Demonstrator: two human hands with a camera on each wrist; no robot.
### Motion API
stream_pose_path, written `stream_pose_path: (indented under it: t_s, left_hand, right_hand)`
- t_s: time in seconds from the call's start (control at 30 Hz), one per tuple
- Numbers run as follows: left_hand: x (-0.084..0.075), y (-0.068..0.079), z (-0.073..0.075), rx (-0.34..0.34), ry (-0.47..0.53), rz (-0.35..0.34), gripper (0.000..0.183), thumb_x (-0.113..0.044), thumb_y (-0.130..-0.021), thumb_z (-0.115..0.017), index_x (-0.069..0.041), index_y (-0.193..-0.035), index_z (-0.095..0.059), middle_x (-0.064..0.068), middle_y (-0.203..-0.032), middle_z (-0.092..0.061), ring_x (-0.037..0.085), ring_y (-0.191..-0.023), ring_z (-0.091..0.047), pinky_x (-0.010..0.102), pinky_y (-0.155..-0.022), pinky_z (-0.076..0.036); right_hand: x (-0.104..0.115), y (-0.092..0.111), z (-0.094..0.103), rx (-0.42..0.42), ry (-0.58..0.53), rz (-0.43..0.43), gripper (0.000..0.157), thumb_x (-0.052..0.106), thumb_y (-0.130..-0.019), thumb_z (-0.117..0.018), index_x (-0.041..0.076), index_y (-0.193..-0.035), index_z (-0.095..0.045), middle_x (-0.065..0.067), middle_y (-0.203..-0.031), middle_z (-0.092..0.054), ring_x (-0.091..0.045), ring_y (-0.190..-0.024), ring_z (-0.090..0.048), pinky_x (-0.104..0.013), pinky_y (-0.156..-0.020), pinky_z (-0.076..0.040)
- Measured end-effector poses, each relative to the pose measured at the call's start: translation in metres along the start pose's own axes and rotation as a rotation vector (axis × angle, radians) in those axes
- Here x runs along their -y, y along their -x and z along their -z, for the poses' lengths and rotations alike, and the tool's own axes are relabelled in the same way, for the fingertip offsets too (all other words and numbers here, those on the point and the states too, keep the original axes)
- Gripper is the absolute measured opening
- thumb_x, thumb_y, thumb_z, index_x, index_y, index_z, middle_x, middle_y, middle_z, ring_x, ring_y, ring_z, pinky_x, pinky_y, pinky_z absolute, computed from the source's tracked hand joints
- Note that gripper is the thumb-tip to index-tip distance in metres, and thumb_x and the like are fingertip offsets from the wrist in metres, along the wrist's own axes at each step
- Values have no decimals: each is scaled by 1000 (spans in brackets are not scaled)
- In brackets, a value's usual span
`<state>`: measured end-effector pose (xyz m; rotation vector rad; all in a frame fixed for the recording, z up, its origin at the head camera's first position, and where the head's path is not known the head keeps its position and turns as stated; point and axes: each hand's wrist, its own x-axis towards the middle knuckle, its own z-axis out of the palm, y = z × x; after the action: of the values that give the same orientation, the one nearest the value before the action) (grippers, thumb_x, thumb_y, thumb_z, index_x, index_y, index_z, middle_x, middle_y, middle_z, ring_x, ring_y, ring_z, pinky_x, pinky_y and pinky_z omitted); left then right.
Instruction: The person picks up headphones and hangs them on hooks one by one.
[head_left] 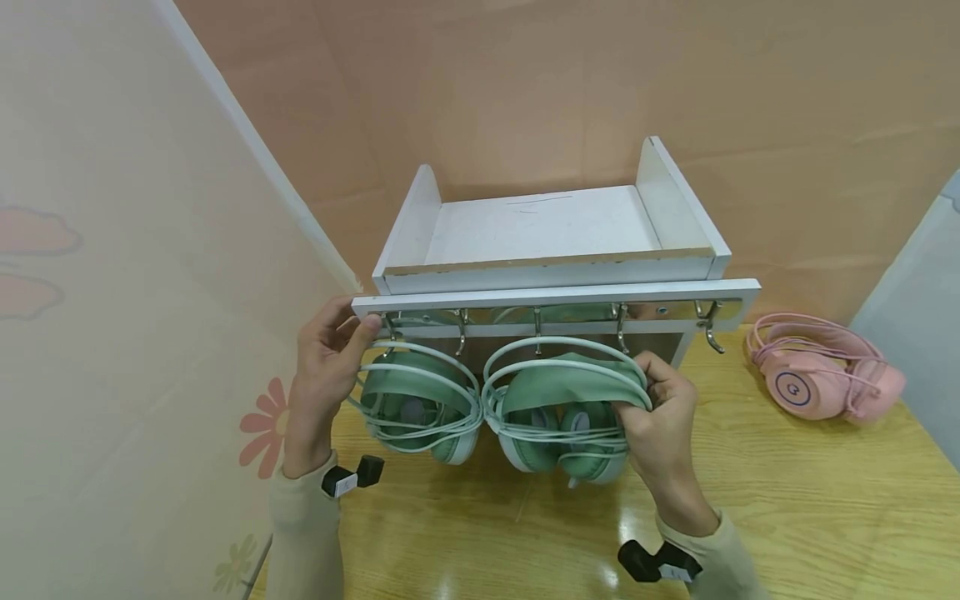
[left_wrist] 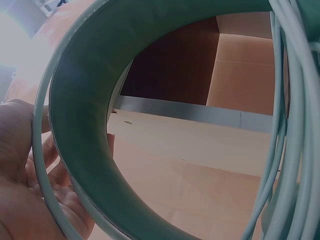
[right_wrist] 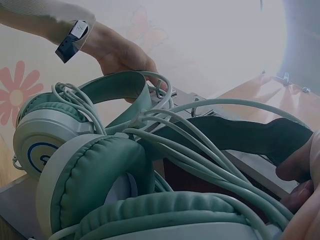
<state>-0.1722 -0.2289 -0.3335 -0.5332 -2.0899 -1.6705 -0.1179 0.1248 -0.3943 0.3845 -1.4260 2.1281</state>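
Note:
Pale green headphones (head_left: 420, 372) with wound cable hang at the left hook of a white hook rail (head_left: 555, 295). My left hand (head_left: 330, 354) grips the left end of that rail, thumb on its front. In the left wrist view the green headband (left_wrist: 80, 115) passes in front of this hand. A second pair of green headphones (head_left: 573, 379) is beside the first, below the middle hooks. My right hand (head_left: 663, 417) pinches the right side of its headband (right_wrist: 240, 135). Whether this band rests on a hook I cannot tell.
Behind the rail stands a white shelf (head_left: 540, 225) with two side panels. Another metal hook (head_left: 708, 325) is at the rail's right end. Pink headphones (head_left: 817, 375) lie on the wooden table (head_left: 787, 500) at the right. A flower-patterned wall (head_left: 150, 250) borders the left.

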Motion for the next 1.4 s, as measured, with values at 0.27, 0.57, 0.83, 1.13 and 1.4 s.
stream_pose_path:
  t_s: [0.27,0.57,0.83,1.13,1.4]
  left_hand:
    - [0,0,0,2,-11,-3,27,8,-101,-63,12,-128,-64,-4,-118,-72,16,-111,-72,23,-96,-58]
    - [-1,1,0,-7,-27,11,27,7,-102,-64,10,-129,-65,-6,-118,-73,15,-111,-72,25,-98,-57]
    - [0,0,0,-1,-23,-2,28,8,-101,-63,11,-129,-64,-5,-117,-72,15,-110,-73,24,-97,-57]
    - [0,0,0,-1,-24,7,27,7,-101,-64,10,-128,-65,-6,-116,-73,14,-111,-73,24,-97,-58]
    - [0,0,0,-3,-32,17,28,6,-102,-64,9,-130,-65,-6,-118,-72,15,-114,-72,25,-98,-57]
  right_hand:
    - [-1,-1,-1,-24,64,7,25,-32,-78,-51,-8,-74,-54,5,-62,-51,-4,-56,-44,-18,-50,-37]
    - [-2,-2,-4,-32,71,2,24,-32,-78,-52,-8,-74,-55,4,-64,-57,-4,-58,-48,-15,-54,-42]
    - [-3,-2,-5,-49,54,-25,27,-33,-78,-52,-6,-74,-56,5,-63,-56,-2,-58,-49,-14,-53,-43]
    - [-6,-2,-5,-45,90,-26,24,-31,-78,-54,-8,-72,-52,5,-64,-53,-4,-58,-47,-16,-53,-41]
    - [-8,-2,-6,-31,93,-40,26,-32,-78,-54,-7,-73,-55,5,-62,-52,-4,-57,-45,-16,-52,-40]
